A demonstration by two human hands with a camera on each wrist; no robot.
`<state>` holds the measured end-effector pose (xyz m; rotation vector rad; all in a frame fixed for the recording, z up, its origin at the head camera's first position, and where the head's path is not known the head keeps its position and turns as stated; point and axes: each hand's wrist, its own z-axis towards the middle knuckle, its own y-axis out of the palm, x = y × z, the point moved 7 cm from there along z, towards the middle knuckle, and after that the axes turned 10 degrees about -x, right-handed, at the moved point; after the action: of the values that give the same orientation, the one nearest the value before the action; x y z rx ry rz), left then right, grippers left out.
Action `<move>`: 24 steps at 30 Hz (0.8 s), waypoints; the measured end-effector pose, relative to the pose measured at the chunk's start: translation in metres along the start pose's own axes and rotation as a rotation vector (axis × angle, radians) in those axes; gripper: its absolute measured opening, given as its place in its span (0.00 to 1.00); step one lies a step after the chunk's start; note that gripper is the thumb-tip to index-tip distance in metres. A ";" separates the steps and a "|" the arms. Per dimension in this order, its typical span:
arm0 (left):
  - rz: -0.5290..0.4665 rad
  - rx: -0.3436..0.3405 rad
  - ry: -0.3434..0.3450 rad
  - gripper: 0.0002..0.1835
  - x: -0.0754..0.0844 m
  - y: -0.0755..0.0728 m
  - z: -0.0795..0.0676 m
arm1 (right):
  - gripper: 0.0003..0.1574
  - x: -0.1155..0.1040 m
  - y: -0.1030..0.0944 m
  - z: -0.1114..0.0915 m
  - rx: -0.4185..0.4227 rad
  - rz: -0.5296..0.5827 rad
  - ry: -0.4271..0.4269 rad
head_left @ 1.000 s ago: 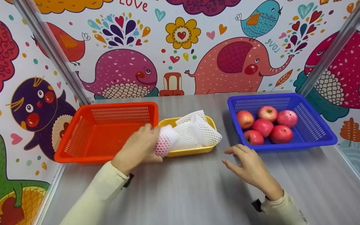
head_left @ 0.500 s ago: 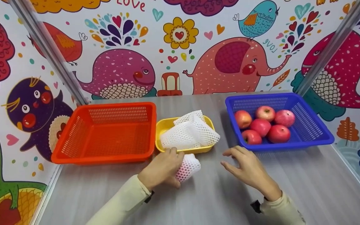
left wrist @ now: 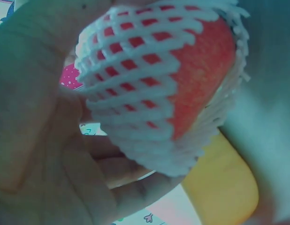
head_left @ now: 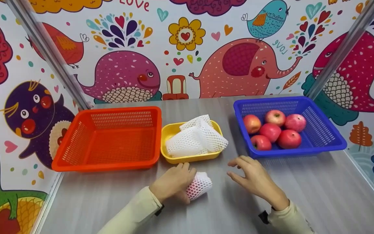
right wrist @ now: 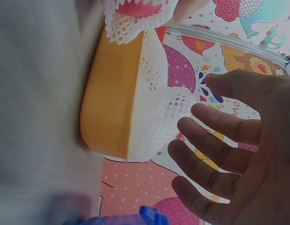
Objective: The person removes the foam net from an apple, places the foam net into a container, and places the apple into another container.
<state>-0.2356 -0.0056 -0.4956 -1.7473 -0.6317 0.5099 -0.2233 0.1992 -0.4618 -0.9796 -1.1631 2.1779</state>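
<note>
My left hand [head_left: 175, 182] grips an apple [left wrist: 206, 70] wrapped in a white foam net [head_left: 200, 186], low over the table in front of the yellow basket. In the left wrist view the fingers curl round the net, and red skin shows through its holes and at its open end. My right hand [head_left: 255, 178] hovers to the right with fingers spread and relaxed, holding nothing. More white foam nets [head_left: 195, 138] lie in the yellow basket [head_left: 190, 159]. Several bare red apples [head_left: 271, 132] sit in the blue basket [head_left: 304, 151].
A red-orange basket [head_left: 109, 167] with nothing in it stands at the left. The grey table [head_left: 219, 214] runs back to a wall [head_left: 180, 48] printed with cartoon animals. Metal posts [head_left: 49, 55] rise at the back corners.
My left hand has carried the netted apple from between the orange and yellow baskets toward the front and right. The right hand has stayed almost in place.
</note>
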 end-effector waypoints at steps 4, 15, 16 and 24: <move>-0.017 -0.028 -0.010 0.39 -0.001 0.004 0.002 | 0.15 -0.001 0.006 0.000 -0.014 0.019 -0.022; -0.244 -0.166 -0.104 0.57 -0.009 0.019 -0.001 | 0.14 -0.001 0.014 -0.001 -0.050 0.045 -0.004; -0.250 -0.161 -0.116 0.58 -0.010 0.020 -0.001 | 0.14 -0.001 0.014 -0.002 -0.055 0.047 0.000; -0.128 0.040 -0.078 0.47 -0.008 0.019 0.000 | 0.13 -0.001 0.020 -0.001 -0.082 0.053 0.017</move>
<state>-0.2386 -0.0144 -0.5134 -1.6432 -0.7779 0.4997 -0.2238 0.1883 -0.4792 -1.0727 -1.2409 2.1734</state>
